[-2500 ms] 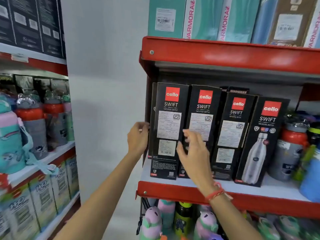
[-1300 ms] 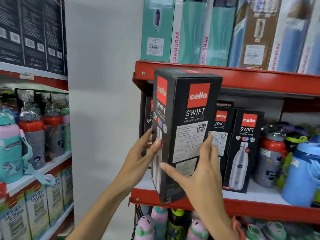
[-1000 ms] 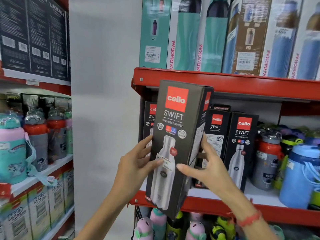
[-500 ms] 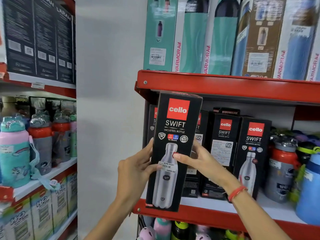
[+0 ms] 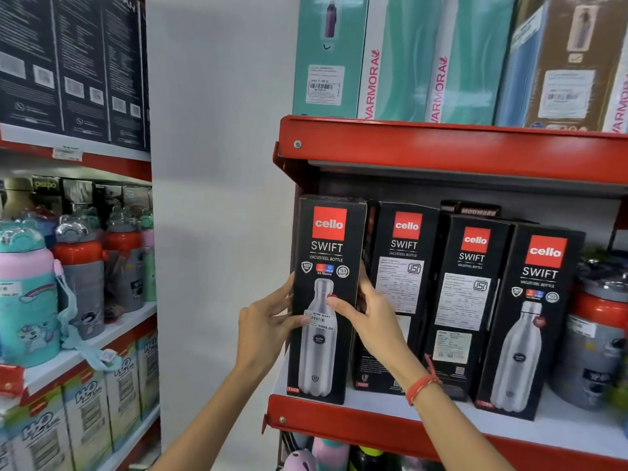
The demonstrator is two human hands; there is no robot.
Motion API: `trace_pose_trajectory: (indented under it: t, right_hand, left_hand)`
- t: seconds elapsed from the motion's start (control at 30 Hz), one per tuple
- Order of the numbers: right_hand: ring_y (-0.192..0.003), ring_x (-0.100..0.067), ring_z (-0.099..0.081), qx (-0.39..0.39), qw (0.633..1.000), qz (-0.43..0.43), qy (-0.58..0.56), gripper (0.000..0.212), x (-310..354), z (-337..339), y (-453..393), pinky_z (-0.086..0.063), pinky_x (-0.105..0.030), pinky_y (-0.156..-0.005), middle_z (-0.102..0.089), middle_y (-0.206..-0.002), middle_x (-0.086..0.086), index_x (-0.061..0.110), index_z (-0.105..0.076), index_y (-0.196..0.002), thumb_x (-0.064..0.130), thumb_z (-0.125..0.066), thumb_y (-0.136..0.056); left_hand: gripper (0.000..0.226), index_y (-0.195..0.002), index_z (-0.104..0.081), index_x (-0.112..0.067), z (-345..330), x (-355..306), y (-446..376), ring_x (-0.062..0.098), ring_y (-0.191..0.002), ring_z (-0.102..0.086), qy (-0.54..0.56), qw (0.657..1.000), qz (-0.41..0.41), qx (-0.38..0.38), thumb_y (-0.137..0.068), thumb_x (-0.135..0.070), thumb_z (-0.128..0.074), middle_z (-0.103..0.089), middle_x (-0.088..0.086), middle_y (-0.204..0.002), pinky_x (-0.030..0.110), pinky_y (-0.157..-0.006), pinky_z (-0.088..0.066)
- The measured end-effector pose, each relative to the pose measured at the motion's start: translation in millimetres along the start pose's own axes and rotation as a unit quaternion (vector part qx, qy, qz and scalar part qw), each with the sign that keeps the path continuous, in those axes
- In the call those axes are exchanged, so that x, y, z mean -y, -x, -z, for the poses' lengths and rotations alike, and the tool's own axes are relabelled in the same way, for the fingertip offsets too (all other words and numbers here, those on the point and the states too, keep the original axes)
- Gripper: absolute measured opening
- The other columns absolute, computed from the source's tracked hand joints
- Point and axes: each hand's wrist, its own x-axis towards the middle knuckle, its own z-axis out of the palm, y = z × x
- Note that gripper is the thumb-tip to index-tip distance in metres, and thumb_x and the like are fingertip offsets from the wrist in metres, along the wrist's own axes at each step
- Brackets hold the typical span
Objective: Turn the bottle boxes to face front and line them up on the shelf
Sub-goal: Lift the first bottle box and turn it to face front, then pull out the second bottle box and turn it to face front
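Note:
Several black Cello Swift bottle boxes stand on the red-edged shelf (image 5: 339,424). The leftmost box (image 5: 326,243) stands upright at the shelf's left end, its bottle picture facing me. My left hand (image 5: 263,329) grips its left edge and my right hand (image 5: 368,316) grips its right edge, thumb across the front. The second box (image 5: 404,266) and third box (image 5: 470,294) show their label sides. The fourth box (image 5: 531,321) shows its bottle picture and stands slightly angled.
Teal and brown Varmora boxes (image 5: 401,59) fill the shelf above. Loose bottles with red lids (image 5: 598,334) stand right of the black boxes. A white pillar (image 5: 217,198) separates a second rack at left holding children's bottles (image 5: 27,294).
I pulled the box out, turned it so its bottle picture faces front, and moved it back onto the left end of the shelf, both hands holding it throughout.

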Motion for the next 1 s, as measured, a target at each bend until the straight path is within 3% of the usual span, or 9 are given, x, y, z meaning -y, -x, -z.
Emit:
trace_pose_trajectory:
  t: [0.2, 0.27, 0.33, 0.43, 0.53, 0.6, 0.8, 0.93, 1.0]
  right_hand:
    - [-0.103, -0.017, -0.067, -0.084, 0.994, 0.008, 0.068, 0.070, -3, -8, 1, -0.053, -0.032, -0.092, -0.072, -0.112, -0.001, 0.024, -0.038, -0.146, 0.044, -0.065, -0.084]
    - [-0.085, -0.011, -0.071, -0.155, 0.980, 0.033, 0.117, 0.056, -4, -6, 8, -0.054, -0.017, -0.081, -0.077, -0.095, -0.003, 0.020, -0.058, -0.132, 0.045, -0.066, -0.083]
    - [-0.080, -0.010, -0.069, -0.267, 0.951, 0.068, 0.138, 0.042, -3, 3, 14, -0.047, -0.008, -0.074, -0.077, -0.091, -0.003, 0.013, -0.070, -0.114, 0.042, -0.067, -0.083]
    - [-0.101, -0.028, -0.049, -0.388, 0.890, 0.021, 0.240, 0.061, -5, 12, 10, -0.038, -0.028, -0.082, -0.058, -0.116, -0.014, 0.009, -0.054, -0.127, 0.041, -0.073, -0.078]
    - [-0.114, -0.036, -0.039, -0.352, 0.884, -0.110, 0.287, 0.110, -6, 9, 4, -0.040, -0.043, -0.090, -0.039, -0.136, -0.023, 0.003, -0.022, -0.147, 0.057, -0.075, -0.068]
    - [-0.119, -0.038, -0.038, -0.307, 0.903, -0.140, 0.266, 0.123, -9, 5, 4, -0.041, -0.046, -0.093, -0.036, -0.141, -0.025, 0.002, -0.008, -0.150, 0.064, -0.072, -0.065]
    - [-0.130, -0.038, -0.037, -0.310, 0.932, -0.105, 0.157, 0.121, -18, 16, 13, -0.039, -0.048, -0.101, -0.037, -0.145, -0.022, 0.008, -0.010, -0.150, 0.053, -0.081, -0.062]
    - [-0.138, -0.028, -0.035, -0.315, 0.942, -0.058, 0.101, 0.117, -22, 26, 37, -0.038, -0.044, -0.107, -0.035, -0.151, -0.011, 0.019, -0.016, -0.148, 0.050, -0.085, -0.058]
    - [-0.134, -0.025, -0.041, -0.315, 0.946, -0.054, 0.057, 0.116, -25, 35, 49, -0.042, -0.044, -0.106, -0.042, -0.147, -0.009, 0.021, -0.019, -0.146, 0.048, -0.087, -0.055]
  left_hand:
    - [0.068, -0.131, -0.052, -0.033, -10, 6, -1, 0.012, -0.102, -0.068, -0.029, 0.999, -0.002, -0.024, -0.073, -0.007, -0.078, -0.069, 0.001, -0.114, 0.013, -0.084, -0.046]
    - [0.067, -0.130, -0.053, -0.035, -10, 6, 2, 0.005, -0.094, -0.070, -0.032, 0.999, 0.002, -0.028, -0.073, -0.010, -0.079, -0.069, -0.003, -0.110, 0.014, -0.082, -0.050]
    - [0.064, -0.130, -0.053, -0.033, -10, 5, 6, 0.011, -0.098, -0.070, -0.046, 0.998, 0.003, -0.036, -0.075, -0.012, -0.078, -0.069, -0.004, -0.113, 0.028, -0.084, -0.056]
    - [0.053, -0.130, -0.055, -0.027, -13, -1, 15, 0.014, -0.105, -0.066, -0.089, 0.992, -0.032, -0.083, -0.081, -0.017, -0.072, -0.067, -0.009, -0.117, 0.034, -0.092, -0.054]
    - [0.038, -0.123, -0.060, -0.020, -20, -10, 22, 0.014, -0.114, -0.060, -0.151, 0.973, -0.120, -0.128, -0.086, -0.018, -0.067, -0.063, -0.003, -0.128, 0.028, -0.098, -0.048]
    - [0.031, -0.117, -0.064, -0.015, -27, -18, 24, 0.009, -0.117, -0.055, -0.170, 0.958, -0.186, -0.136, -0.086, -0.014, -0.066, -0.061, -0.003, -0.127, 0.017, -0.100, -0.042]
    - [0.026, -0.115, -0.064, -0.021, -56, -38, 29, 0.002, -0.096, -0.063, -0.085, 0.982, -0.167, -0.026, -0.091, -0.012, -0.058, -0.068, -0.008, -0.109, 0.022, -0.086, -0.054]
    - [0.032, -0.127, -0.056, -0.016, -78, -47, 30, 0.007, -0.109, -0.060, -0.057, 0.993, -0.099, 0.038, -0.096, -0.011, -0.048, -0.067, 0.001, -0.120, 0.014, -0.093, -0.045]
    - [0.038, -0.135, -0.047, -0.013, -90, -52, 30, 0.014, -0.121, -0.053, -0.087, 0.990, -0.085, 0.065, -0.098, -0.009, -0.042, -0.058, 0.006, -0.132, 0.020, -0.102, -0.040]
